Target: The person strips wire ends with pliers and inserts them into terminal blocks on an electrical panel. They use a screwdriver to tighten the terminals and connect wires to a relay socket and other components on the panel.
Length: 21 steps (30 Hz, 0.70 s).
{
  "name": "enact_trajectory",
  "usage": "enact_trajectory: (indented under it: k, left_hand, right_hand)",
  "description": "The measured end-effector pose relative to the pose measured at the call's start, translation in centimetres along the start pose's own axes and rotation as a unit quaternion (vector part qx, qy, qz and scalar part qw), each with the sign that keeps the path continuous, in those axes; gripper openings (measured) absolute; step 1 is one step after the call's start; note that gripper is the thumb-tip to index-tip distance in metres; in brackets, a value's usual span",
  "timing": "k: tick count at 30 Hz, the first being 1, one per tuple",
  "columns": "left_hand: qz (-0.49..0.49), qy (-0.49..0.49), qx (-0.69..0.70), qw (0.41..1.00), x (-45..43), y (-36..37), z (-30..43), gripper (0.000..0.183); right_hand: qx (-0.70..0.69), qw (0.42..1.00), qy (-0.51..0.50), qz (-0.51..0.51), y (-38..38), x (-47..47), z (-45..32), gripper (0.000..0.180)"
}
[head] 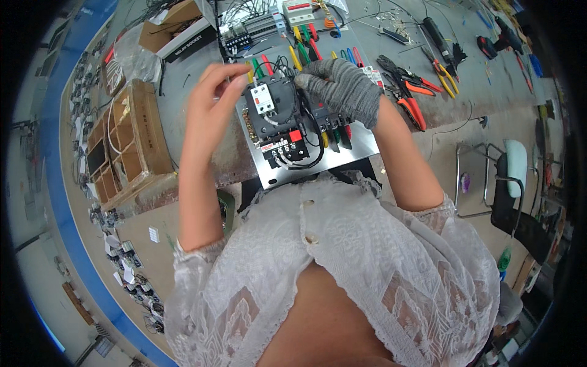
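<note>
On a metal mounting plate (pixel 355 154) before me stands a large black contactor (pixel 279 102) with a small white auxiliary block (pixel 263 98) on its face. A black overload relay (pixel 286 149) with a red part sits at its near end. My bare left hand (pixel 213 103) is at the contactor's upper left, thumb and index finger apart, close to a yellow-sleeved cable end. My right hand (pixel 344 89) wears a grey knitted glove. Its fingertips are bent in beside thin black wires (pixel 285 66) at the contactor's upper right; whether they grip one is hidden. Beneath it lies a second switching device (pixel 328 120).
Wire strippers and crimpers with orange-red handles (pixel 409 101) lie right, beside yellow-handled pliers (pixel 442 75). A cordless drill (pixel 502 39) is farther right. On the left are a divided wooden box (pixel 146 133) and an open cardboard carton (pixel 188 34). A chair (pixel 502 183) stands right of the bench.
</note>
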State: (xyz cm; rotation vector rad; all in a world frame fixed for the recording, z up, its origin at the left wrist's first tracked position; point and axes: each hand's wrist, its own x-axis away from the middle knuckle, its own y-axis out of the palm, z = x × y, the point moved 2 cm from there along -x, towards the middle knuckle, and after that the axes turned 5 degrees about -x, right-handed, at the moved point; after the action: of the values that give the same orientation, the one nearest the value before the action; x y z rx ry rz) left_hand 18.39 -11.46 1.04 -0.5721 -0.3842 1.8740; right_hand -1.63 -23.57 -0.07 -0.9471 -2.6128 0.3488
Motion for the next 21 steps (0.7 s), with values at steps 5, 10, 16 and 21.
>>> enact_trajectory:
  k: [5,10,16,21]
  left_hand:
    - [-0.160,-0.044,0.035,0.986,-5.1,1.8,-1.4,0.017]
    - [-0.203,-0.073,0.058,0.975,-6.2,2.9,-2.6,0.016]
    - [-0.183,-0.095,0.095,0.974,-5.7,3.4,-2.3,0.013]
    - [-0.220,-0.066,0.096,0.968,-6.4,3.1,-2.7,0.015]
  right_hand:
    - [-0.034,0.998,0.033,-0.040,0.3,-1.3,0.1,0.033]
    - [-0.243,0.958,0.042,-0.149,0.6,-1.8,1.5,0.030]
    - [-0.212,0.973,0.061,-0.066,0.9,-1.4,0.8,0.032]
    - [-0.084,0.994,-0.030,0.068,1.8,1.3,1.8,0.030]
